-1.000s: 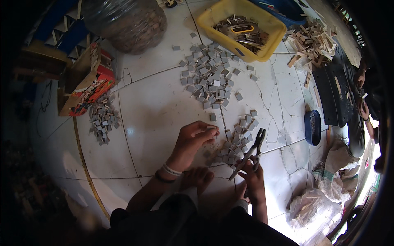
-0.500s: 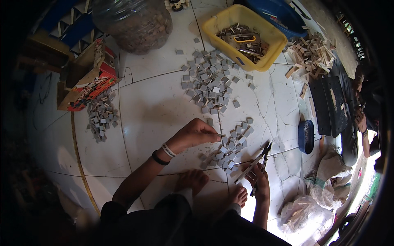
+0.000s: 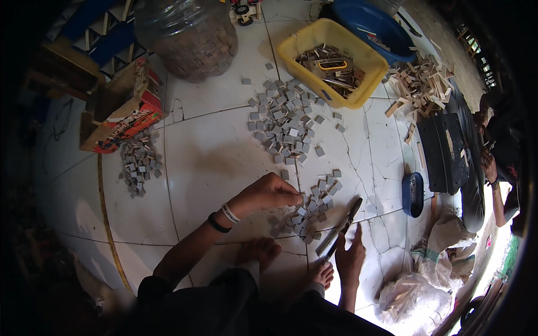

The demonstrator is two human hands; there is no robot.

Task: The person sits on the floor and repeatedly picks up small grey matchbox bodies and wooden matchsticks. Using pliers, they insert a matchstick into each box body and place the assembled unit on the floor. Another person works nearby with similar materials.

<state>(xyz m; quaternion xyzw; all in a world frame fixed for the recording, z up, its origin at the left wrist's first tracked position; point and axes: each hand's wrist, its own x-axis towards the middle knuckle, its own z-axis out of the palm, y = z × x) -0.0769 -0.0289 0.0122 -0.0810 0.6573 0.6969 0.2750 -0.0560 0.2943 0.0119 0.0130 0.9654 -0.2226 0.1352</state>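
Observation:
My left hand (image 3: 268, 192) is closed in a pinch at the top edge of a small pile of grey square pieces (image 3: 314, 207). One grey square piece shows at its fingertips, partly hidden by them. A long dark and silver plier-like tool (image 3: 338, 234) lies slanted to the right of this pile, close to my bare foot. Beside the tool, my right hand (image 3: 350, 257) has its thumb and fingers spread apart. Its thumb is near or against the tool; contact is hard to make out.
Beyond lies a larger heap of grey pieces (image 3: 286, 120); another sits by a torn red carton (image 3: 126, 109). Behind stand a clear plastic container (image 3: 193, 45), a yellow basin (image 3: 358, 92) and a blue tub (image 3: 386, 28). Wood offcuts (image 3: 420, 84), a small blue dish (image 3: 413, 196) and another person's hand (image 3: 490, 167) are right.
My right hand has loosened from around the tool, its fingers now spread, and the tool sits at a different tilt. My left hand still pinches by the pile. The view has shifted slightly.

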